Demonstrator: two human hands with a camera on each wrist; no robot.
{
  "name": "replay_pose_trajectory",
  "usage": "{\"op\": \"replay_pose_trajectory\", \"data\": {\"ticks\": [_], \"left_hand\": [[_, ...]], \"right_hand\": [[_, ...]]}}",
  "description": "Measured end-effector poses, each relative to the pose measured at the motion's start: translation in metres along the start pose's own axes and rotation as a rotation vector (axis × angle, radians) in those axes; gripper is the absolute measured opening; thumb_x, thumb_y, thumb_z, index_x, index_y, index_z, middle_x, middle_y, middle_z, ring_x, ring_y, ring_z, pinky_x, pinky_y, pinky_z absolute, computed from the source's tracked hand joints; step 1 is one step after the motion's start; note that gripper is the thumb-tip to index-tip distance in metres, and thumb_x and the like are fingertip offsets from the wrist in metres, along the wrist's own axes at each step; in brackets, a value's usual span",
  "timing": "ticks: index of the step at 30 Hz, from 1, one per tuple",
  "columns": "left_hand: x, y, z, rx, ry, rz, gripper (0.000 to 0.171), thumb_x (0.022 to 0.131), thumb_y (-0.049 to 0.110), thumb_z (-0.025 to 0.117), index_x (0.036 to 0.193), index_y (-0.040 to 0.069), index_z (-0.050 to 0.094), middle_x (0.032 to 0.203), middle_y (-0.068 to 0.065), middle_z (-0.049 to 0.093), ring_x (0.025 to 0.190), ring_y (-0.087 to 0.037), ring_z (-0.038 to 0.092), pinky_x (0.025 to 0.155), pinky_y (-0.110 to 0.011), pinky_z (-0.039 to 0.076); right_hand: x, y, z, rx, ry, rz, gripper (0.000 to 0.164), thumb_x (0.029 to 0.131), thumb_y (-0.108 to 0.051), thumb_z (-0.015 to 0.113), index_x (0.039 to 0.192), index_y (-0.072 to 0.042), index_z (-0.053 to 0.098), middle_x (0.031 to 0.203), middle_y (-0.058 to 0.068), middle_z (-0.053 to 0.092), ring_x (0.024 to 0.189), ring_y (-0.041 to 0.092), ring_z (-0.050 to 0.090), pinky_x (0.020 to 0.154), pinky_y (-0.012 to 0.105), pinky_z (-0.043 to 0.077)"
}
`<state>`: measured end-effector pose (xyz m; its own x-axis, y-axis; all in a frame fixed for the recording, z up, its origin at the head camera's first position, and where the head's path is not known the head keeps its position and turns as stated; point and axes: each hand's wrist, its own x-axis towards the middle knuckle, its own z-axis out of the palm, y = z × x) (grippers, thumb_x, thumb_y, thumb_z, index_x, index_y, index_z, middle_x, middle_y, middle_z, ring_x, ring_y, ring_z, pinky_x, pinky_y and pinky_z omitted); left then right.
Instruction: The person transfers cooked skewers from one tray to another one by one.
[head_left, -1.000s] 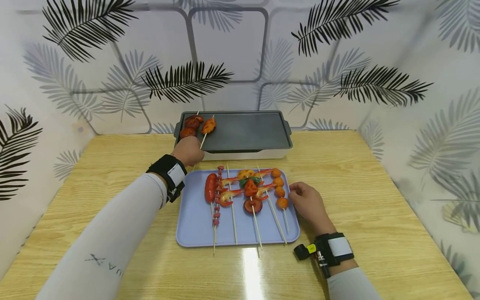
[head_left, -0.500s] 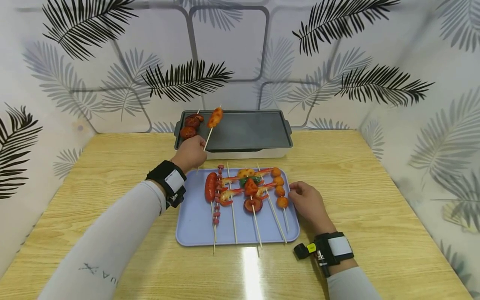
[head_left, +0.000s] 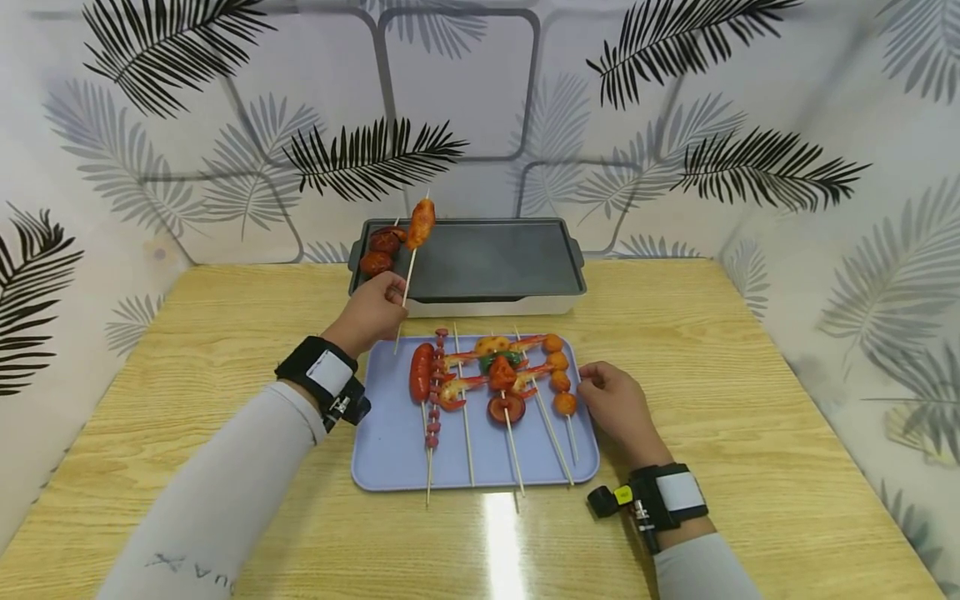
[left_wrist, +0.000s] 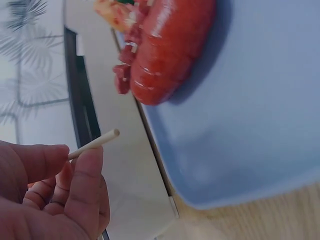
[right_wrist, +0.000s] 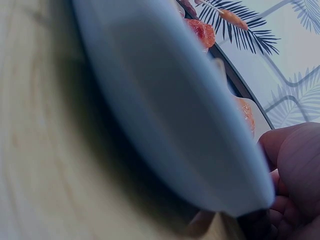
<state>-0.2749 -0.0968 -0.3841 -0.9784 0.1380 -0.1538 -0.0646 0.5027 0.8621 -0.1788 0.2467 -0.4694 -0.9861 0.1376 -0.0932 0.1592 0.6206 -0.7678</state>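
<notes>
My left hand [head_left: 371, 312] pinches the stick of a skewer [head_left: 422, 223] that bears one browned, wing-shaped piece of meat. The meat is raised over the left part of a dark griddle [head_left: 495, 258], and the stick slants down past the near edge. In the left wrist view, thumb and fingers close round the stick [left_wrist: 107, 137] near its blunt end. My right hand [head_left: 617, 408] grips the right edge of a pale lilac tray [head_left: 386, 454]. From the right wrist, the tray wall [right_wrist: 175, 105] looms large with the fingers [right_wrist: 295, 165] at its corner.
Another skewer with dark red-brown pieces [head_left: 377, 263] lies at the griddle's left end. On the tray lie several skewers: a sausage [head_left: 422, 373], small pink pieces [head_left: 433, 417], shrimp [head_left: 453, 392], a mushroom-like slice [head_left: 506, 410] and orange balls [head_left: 565, 405]. Patterned wall covering rises behind the griddle.
The left hand has lifted the wing-shaped meat skewer up off the griddle and drawn back slightly toward the tray, the skewer now more upright. The right hand has stayed at the tray's edge.
</notes>
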Motion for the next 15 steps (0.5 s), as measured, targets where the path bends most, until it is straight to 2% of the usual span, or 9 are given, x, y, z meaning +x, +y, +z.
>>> {"op": "replay_pose_trajectory", "data": {"ticks": [5, 8, 15], "left_hand": [[0.001, -0.003, 0.002, -0.087, 0.02, -0.036, 0.04, 0.095, 0.0, 0.056, 0.134, 0.003, 0.045, 0.104, -0.01, 0.043, 0.084, -0.023, 0.049, 0.058, -0.027, 0.051], [-0.002, -0.005, 0.003, -0.114, 0.033, -0.039, 0.041, 0.096, 0.001, 0.057, 0.135, 0.004, 0.045, 0.106, -0.011, 0.044, 0.086, -0.023, 0.051, 0.059, -0.027, 0.052], [-0.013, -0.005, 0.005, -0.143, 0.073, 0.027, 0.04, 0.096, 0.002, 0.055, 0.135, 0.001, 0.046, 0.109, -0.012, 0.045, 0.077, -0.021, 0.05, 0.058, -0.026, 0.052]], "right_hand": [[0.0, -0.002, -0.001, -0.003, 0.0, 0.01, 0.032, 0.095, -0.019, 0.054, 0.121, -0.003, 0.063, 0.108, 0.014, 0.063, 0.092, 0.027, 0.058, 0.076, 0.034, 0.049], [-0.002, -0.002, -0.001, -0.009, -0.011, 0.022, 0.033, 0.096, -0.019, 0.055, 0.122, -0.002, 0.062, 0.111, 0.015, 0.063, 0.094, 0.028, 0.058, 0.076, 0.035, 0.05], [-0.003, -0.003, -0.001, -0.008, 0.002, 0.014, 0.032, 0.095, -0.018, 0.054, 0.122, -0.002, 0.063, 0.11, 0.015, 0.063, 0.092, 0.027, 0.058, 0.073, 0.033, 0.049]]}}
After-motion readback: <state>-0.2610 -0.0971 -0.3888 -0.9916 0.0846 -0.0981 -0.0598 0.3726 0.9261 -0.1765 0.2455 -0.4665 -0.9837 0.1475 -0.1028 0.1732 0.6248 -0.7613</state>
